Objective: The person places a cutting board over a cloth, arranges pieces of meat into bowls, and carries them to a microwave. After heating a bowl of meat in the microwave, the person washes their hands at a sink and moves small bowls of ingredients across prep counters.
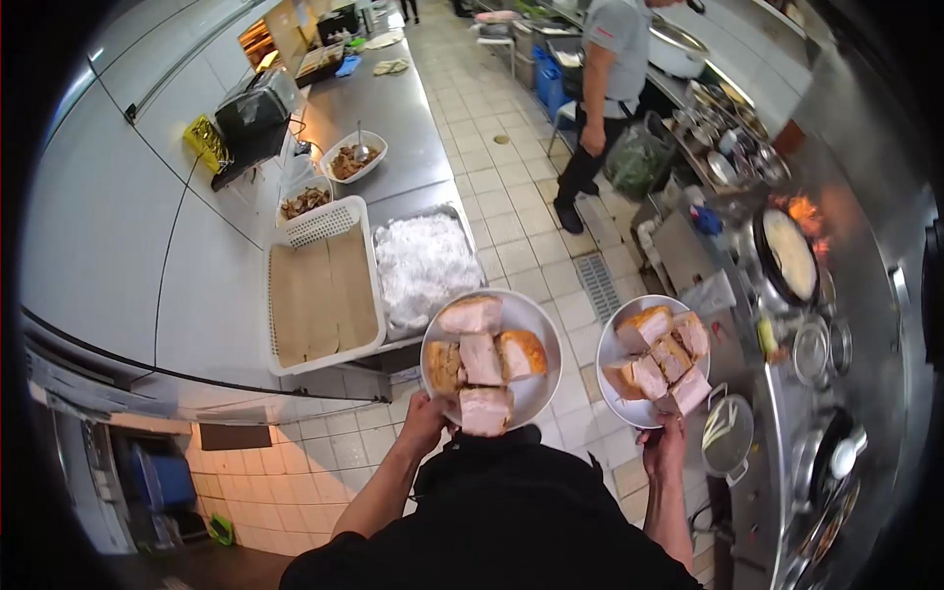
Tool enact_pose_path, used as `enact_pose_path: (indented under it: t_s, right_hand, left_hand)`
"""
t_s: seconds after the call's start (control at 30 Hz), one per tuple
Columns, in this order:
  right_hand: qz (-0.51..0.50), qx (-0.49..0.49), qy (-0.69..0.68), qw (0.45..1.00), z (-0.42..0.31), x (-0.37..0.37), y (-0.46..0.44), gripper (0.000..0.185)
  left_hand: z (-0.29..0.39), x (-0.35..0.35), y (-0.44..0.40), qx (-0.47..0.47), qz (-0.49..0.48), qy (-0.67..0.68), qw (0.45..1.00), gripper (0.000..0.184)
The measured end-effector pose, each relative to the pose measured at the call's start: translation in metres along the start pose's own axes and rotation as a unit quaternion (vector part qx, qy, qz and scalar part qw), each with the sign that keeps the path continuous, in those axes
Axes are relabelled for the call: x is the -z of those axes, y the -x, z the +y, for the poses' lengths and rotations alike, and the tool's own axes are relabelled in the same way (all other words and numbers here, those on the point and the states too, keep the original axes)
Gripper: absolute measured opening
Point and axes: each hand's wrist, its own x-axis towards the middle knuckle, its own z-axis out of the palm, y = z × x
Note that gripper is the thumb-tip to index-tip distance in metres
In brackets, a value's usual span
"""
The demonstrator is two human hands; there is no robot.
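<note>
My left hand [427,423] grips the lower left edge of a round metal bowl [543,398] that holds several thick chunks of meat [482,360] with browned skin. On the right, my right hand [665,447] is closed on the bottom rim of a second bowl [618,398], which carries several similar chunks [647,377]. The two bowls are held apart, above the tiled floor. Just beyond the left bowl are a white perforated basket [375,300] lined with brown paper and a metal tray of white, crumbly material [425,261].
A person [610,79] in a grey shirt stands ahead, right of the aisle. At the right are a wok [790,254] beside flames, a strainer pot [728,438] and a metal utensil tray [726,143]. White food dishes [369,167] sit on the left steel counter [413,108].
</note>
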Motion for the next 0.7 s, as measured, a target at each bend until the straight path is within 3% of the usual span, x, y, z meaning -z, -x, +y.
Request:
enact_pose_path:
  t_s: [0.1,0.27,0.33,0.47,0.7]
  right_hand:
    - [-0.082,-0.012,0.01,0.996,-0.022,-0.035,-0.083,0.018]
    - [-0.13,-0.059,0.007,0.99,-0.041,-0.09,-0.176,0.019]
    - [-0.153,-0.093,0.037,0.983,-0.057,-0.115,-0.204,0.02]
    - [-0.128,-0.115,0.094,0.981,-0.081,-0.138,-0.257,0.023]
    - [-0.175,-0.139,0.114,0.968,-0.103,-0.212,-0.371,0.03]
  left_hand:
    - [0.008,-0.016,-0.024,-0.004,0.035,0.01,0.999,0.019]
    - [0.027,-0.047,-0.077,-0.02,0.117,0.001,0.993,0.02]
    - [0.034,-0.053,-0.111,-0.033,0.114,-0.005,0.993,0.047]
    - [0.064,-0.077,-0.168,-0.032,0.143,0.036,0.989,0.018]
    - [0.099,-0.093,-0.269,-0.046,0.198,0.098,0.974,0.021]
